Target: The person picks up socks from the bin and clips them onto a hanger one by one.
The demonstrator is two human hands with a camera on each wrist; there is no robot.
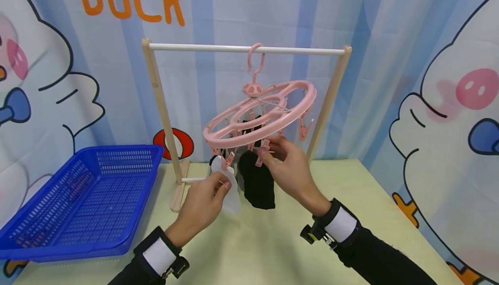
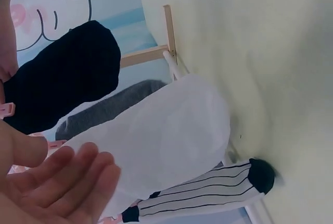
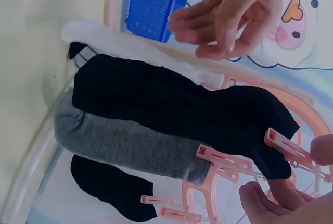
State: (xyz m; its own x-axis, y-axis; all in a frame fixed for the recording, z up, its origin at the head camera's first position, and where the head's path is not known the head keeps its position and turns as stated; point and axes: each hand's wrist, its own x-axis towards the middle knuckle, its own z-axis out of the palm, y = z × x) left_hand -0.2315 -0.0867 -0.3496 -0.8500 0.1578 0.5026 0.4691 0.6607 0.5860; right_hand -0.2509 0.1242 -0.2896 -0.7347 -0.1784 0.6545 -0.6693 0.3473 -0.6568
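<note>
A round pink clip hanger (image 1: 273, 127) hangs tilted from a white rod, its left side lower. My right hand (image 1: 290, 170) pinches a pink clothespin (image 1: 263, 151) at the top of a black sock (image 1: 258, 185); in the right wrist view the clothespin (image 3: 283, 148) sits over the sock's edge. My left hand (image 1: 204, 200) is beside a hanging white sock (image 1: 232, 192), fingers loosely bent and apart from it in the right wrist view. Behind hang a grey sock (image 3: 130, 146), a striped sock (image 2: 203, 190) with a dark toe and another black sock (image 3: 112, 185).
A blue plastic basket (image 1: 74, 207) stands at the left of the pale table (image 1: 249, 254). The rack has wooden posts (image 1: 329, 103) and a white top rod (image 1: 195, 47). Unused pink clothespins (image 1: 305, 128) dangle at the hanger's right. A cartoon-printed curtain hangs behind.
</note>
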